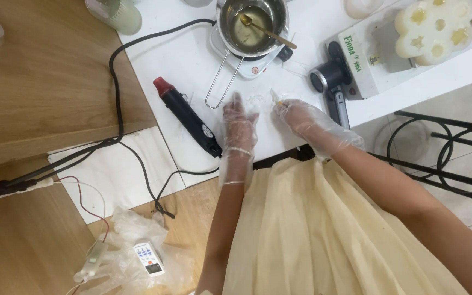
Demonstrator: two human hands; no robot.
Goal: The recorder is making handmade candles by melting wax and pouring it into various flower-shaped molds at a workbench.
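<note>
On the white table — left hand flat, fingers spread, holding nothing — right hand pinches a small white bit near the pot.

Both hands wear thin, clear disposable plastic gloves, loose and crinkled. Left hand sits at about 11 o'clock from frame centre; its glove is wrinkled across the back, bunches in a ridge at the wrist and ends in a loose cuff partway down the forearm. Right hand is at about 1 o'clock; its glove is baggier, billowing into a wide open cuff past the wrist. Forearms bare below the cuffs, no sleeves, watch or jewellery showing. A pale cream apron of thin pleated fabric covers the lap, 5 to 6 o'clock.
</note>
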